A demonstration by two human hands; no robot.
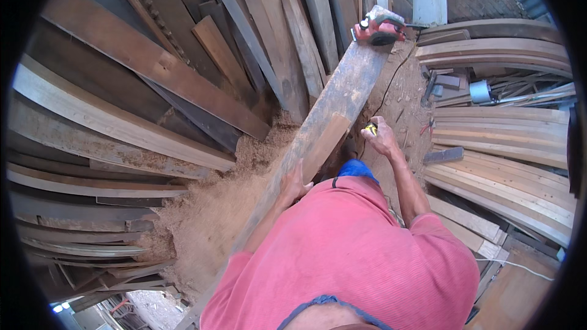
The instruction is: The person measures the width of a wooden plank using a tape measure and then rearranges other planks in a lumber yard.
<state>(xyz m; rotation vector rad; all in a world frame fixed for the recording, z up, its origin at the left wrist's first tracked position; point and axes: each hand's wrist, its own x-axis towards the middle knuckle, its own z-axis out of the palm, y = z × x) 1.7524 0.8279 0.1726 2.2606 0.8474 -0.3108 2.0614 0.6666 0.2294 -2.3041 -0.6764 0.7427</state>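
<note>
A long grey, worn plank (358, 82) runs diagonally through the middle, and a shorter, lighter brown board (326, 145) lies along it. My left hand (293, 184) rests at the near end of the brown board, fingers stretched along the wood and thumb apart. Beyond the board's far end, to its right, my right hand (383, 140) is closed round a small yellow and black tape measure (370, 128), its case partly covered by the fingers. A red electric planer (380, 27) sits on the far end of the plank, away from both hands.
Sawdust and shavings (208, 223) cover the floor left of the plank. Many boards (153, 64) lean at the left and back. Stacked timber (501, 125) fills the right side, near a light blue can (480, 91). A dark cord (391, 79) trails from the planer.
</note>
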